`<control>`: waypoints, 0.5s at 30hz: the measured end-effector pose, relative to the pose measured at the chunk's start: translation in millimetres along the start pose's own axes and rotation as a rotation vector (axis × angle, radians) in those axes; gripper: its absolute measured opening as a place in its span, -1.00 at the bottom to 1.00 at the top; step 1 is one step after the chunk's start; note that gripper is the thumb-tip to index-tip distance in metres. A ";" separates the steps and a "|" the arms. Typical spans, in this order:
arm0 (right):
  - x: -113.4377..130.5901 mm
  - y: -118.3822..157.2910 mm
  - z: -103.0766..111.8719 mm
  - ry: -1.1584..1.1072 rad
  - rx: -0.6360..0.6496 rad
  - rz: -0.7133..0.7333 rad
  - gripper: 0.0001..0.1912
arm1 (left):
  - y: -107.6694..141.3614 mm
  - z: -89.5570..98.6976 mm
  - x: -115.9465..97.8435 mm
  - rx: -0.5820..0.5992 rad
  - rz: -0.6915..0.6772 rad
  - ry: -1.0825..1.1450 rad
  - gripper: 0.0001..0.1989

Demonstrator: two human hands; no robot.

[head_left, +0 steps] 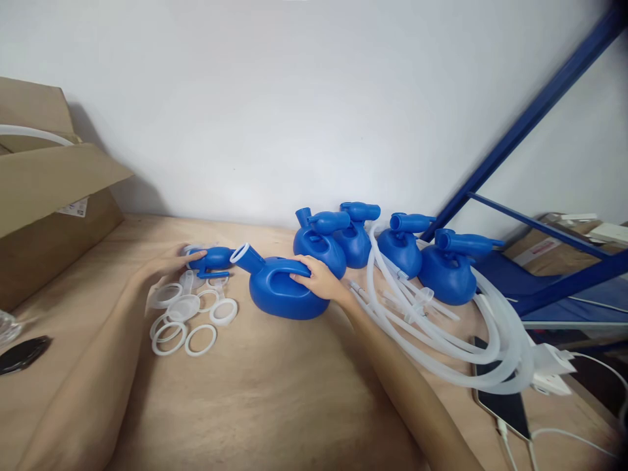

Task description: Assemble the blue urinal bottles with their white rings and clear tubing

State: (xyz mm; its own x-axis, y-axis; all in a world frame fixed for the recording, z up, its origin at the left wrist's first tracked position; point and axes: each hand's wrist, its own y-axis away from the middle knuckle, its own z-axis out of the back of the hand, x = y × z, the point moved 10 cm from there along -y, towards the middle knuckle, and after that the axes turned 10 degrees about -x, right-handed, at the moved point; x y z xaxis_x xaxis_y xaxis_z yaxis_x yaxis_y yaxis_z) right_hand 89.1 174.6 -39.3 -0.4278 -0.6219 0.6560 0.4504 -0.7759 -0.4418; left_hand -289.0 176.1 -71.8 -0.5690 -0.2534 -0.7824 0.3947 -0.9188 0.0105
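My right hand (318, 278) is wrapped round the handle of a blue bottle (287, 301), which lies low on the wooden table (255, 405). A white ring (240, 253) sits on the bottle's angled mouth, which faces left. Farther left, my left hand (174, 260) grips the left end of a smaller blue piece (216, 258), close to the table; some of its fingers are hidden. In front of that hand lie several white rings (201, 340) and clear caps (184, 307).
Several blue bottles (449, 281) with blue pieces on top stand along the wall. Coiled clear tubes (505, 327) lie at the right, partly over a phone (505, 409). An open cardboard box (53, 242) and a black object (24, 354) are at left; a blue metal frame (530, 124) rises at right.
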 end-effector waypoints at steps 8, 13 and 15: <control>-1.5 0.0 -0.3 0.013 0.002 -0.012 -0.60 | 1.4 -8.7 0.1 -0.005 0.061 0.210 -0.36; -0.9 -0.3 0.0 0.025 -0.002 -0.012 -0.61 | 0.5 -7.5 0.4 -0.017 0.093 0.197 -0.54; -0.9 -0.4 0.0 0.026 -0.003 -0.015 -0.62 | 1.2 -5.6 0.5 -0.010 0.106 0.157 -0.61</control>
State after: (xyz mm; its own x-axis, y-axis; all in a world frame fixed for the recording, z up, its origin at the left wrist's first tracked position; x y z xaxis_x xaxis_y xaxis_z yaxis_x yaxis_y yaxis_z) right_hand 89.2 175.5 -39.8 -0.4551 -0.6123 0.6465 0.4411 -0.7857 -0.4337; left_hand -284.8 176.6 -75.6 -0.4049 -0.2972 -0.8647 0.4536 -0.8864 0.0923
